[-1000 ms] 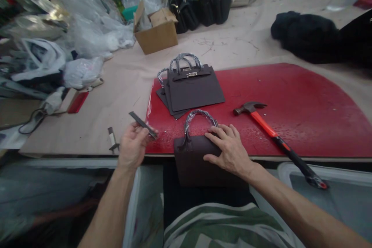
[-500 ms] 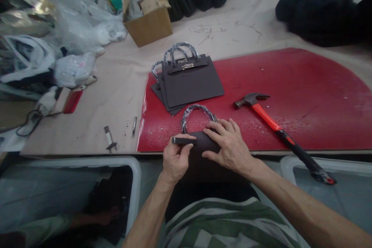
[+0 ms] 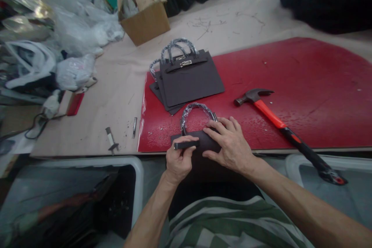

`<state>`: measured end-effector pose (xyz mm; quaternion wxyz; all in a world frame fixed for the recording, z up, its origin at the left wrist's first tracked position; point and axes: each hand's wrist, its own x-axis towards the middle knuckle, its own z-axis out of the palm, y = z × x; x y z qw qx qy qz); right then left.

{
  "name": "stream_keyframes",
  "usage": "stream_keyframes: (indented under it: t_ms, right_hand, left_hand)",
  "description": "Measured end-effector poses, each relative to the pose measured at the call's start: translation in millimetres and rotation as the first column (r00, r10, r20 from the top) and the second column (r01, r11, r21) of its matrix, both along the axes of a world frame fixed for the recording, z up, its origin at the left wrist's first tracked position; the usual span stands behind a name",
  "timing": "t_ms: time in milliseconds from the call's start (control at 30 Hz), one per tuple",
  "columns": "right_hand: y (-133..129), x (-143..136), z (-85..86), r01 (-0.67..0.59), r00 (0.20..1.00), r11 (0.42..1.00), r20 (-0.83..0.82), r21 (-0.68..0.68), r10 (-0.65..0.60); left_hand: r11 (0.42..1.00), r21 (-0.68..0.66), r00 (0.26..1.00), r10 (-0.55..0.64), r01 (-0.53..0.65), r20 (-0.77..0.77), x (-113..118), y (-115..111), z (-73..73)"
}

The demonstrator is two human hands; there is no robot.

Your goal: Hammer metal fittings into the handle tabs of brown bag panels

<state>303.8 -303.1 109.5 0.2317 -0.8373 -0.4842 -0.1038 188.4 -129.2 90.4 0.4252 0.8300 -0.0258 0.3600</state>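
A dark brown bag panel (image 3: 207, 141) lies at the table's near edge and hangs over it. Its arched handle (image 3: 195, 107), wrapped in clear plastic, points away from me. My left hand (image 3: 179, 162) pinches a short dark strap (image 3: 187, 144) between thumb and fingers over the panel's left part. The strap's far end meets the panel; whether it is attached there I cannot tell. Fingers spread, my right hand (image 3: 228, 143) presses flat on the panel's right side, near the handle's base.
Beyond, similar panels (image 3: 193, 83) lie stacked on a red board (image 3: 305, 81). A claw hammer (image 3: 270, 116) rests to the right, its handle past the edge. Small metal tools (image 3: 134, 127) lie left. A cardboard box (image 3: 147, 25) stands behind. Another person's arm (image 3: 62, 203) shows over the left bin (image 3: 138, 186).
My left hand has moved slightly down and right with the strap. My right hand stays on the panel. The other person's arm at lower left has shifted, and the camera view has moved a little.
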Motion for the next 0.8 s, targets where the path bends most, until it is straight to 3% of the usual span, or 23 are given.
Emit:
stream_keyframes:
  t_ms: [300, 667, 800]
  right_hand:
    - [-1.0, 0.4, 3.5, -0.004, 1.0, 1.0, -0.011, -0.006, 0.004]
    - [1.2, -0.8, 2.4, 0.004, 1.0, 1.0, -0.026, -0.003, -0.004]
    - [2.0, -1.1, 3.5, 0.005, 0.998, 1.0, -0.055, -0.007, -0.005]
  left_hand:
    - [0.995, 0.094, 0.999, 0.043, -0.041, -0.018, 3.4, -5.4, 4.1]
    - [1.0, 0.005, 0.994, 0.021, -0.022, 0.112, 2.9, -12.4, -5.5]
    - [0.995, -0.099, 0.995, 0.039, -0.03, 0.092, 1.7, -12.9, -14.1]
